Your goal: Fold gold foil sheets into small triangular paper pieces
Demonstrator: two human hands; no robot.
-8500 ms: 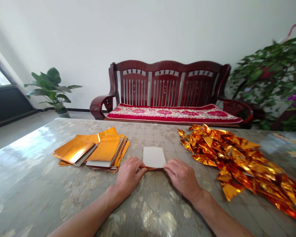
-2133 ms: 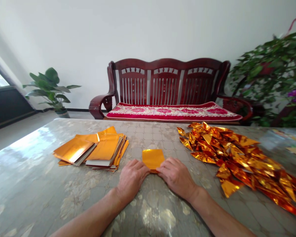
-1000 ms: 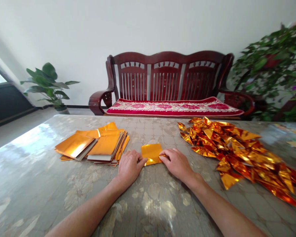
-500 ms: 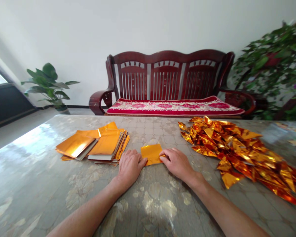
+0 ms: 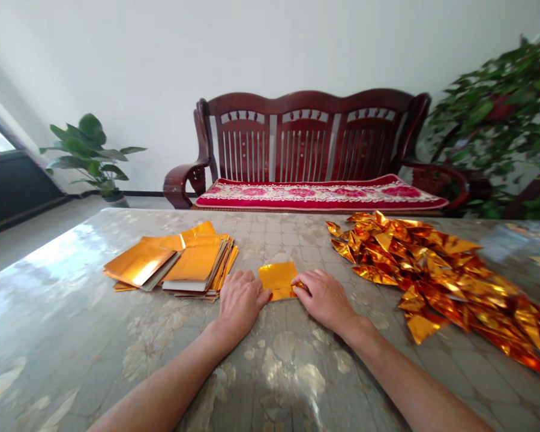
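Observation:
A small sheet of gold foil paper (image 5: 278, 279) lies on the table between my hands. My left hand (image 5: 242, 297) rests at its left side, fingers curled under and thumb at the near left corner. On the right edge, my right hand (image 5: 323, 297) pinches the paper between thumb and bent fingers. Just left of my left hand sits a stack of gold foil sheets (image 5: 193, 261), some showing pale undersides. Off to the right is a heap of folded gold foil pieces (image 5: 432, 270), pointed and shiny.
The table (image 5: 162, 366) has a patterned, glossy cover. Behind it stands a dark red wooden bench (image 5: 303, 141) with a red and white cushion (image 5: 324, 195). Potted plants (image 5: 90, 153) flank the bench. A clear plastic bag (image 5: 513, 240) lies at the table's far right.
Both hands keep their places on the gold foil paper. The whole view has shifted very slightly; nothing else visibly differs.

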